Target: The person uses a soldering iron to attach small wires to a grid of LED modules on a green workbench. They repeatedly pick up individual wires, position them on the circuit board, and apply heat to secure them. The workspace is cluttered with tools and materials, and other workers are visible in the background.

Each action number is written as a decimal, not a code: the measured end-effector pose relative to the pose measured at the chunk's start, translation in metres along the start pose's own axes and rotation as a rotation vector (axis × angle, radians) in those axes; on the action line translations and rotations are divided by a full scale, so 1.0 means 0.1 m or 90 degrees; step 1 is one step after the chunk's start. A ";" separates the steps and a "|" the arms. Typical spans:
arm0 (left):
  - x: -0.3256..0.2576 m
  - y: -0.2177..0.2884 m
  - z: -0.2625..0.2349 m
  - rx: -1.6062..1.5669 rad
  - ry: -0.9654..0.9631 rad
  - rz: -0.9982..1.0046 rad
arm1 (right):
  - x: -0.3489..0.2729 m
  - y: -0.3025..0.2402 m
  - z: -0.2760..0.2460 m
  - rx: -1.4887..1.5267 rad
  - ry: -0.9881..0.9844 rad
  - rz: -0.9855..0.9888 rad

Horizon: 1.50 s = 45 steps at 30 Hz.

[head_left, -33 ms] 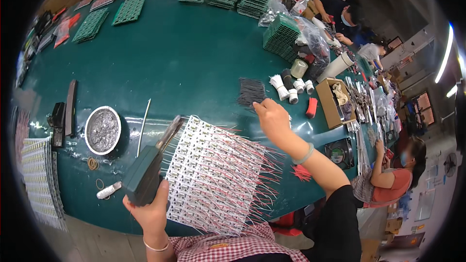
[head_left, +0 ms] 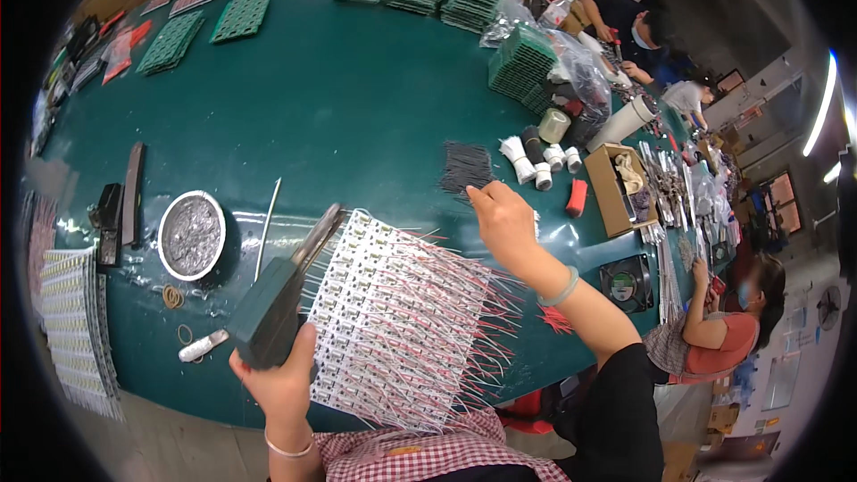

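My left hand (head_left: pixel 284 377) is wrapped round the handle of a dark green soldering gun (head_left: pixel 273 311). Its metal tip points up and away, by the far left corner of a white panel of small circuit boards (head_left: pixel 346 303). Many red and white wires (head_left: pixel 428 321) stick out across that panel and past its right side. My right hand (head_left: pixel 503 219) reaches over the panel's far right corner with thumb and forefinger pinched together. Those fingertips are at the near edge of a pile of short black wires (head_left: pixel 466 166); whether a wire is between them is too small to make out.
A white-rimmed bowl of grey metallic scrap (head_left: pixel 191 234) stands left, near a thin white stick (head_left: pixel 268 228). More wired panels (head_left: pixel 76 321) are stacked far left. Wire bundles (head_left: pixel 516 159), an open cardboard box (head_left: pixel 603 187) and a fan (head_left: pixel 625 282) lie right. Co-workers sit around.
The whole view has shifted very slightly. Both hands keep nearly the same places, the left on the soldering gun and the right pinched by the black wires.
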State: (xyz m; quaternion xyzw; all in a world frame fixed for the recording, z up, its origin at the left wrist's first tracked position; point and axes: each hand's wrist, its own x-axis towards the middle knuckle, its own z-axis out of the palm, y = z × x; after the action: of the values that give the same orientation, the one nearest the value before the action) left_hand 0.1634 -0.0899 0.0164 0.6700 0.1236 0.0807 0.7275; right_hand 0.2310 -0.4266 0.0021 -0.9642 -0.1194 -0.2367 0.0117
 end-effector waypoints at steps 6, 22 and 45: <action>0.02 0.12 0.59 -0.057 -0.140 -0.056 | 0.05 -0.76 -0.21 0.170 0.108 0.048; -0.09 0.07 0.67 -0.102 -0.141 -0.055 | -0.10 -1.05 -0.37 0.243 0.132 0.073; -0.03 -0.01 0.58 -0.050 -0.192 -0.066 | -0.06 -0.86 -0.49 0.400 -0.038 -0.015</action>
State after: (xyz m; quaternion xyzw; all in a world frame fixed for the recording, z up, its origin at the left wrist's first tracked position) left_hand 0.1769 -0.1463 0.0200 0.6383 0.0441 -0.0534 0.7667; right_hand 0.1836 -0.3487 0.0395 -0.9185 -0.1985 -0.1597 0.3024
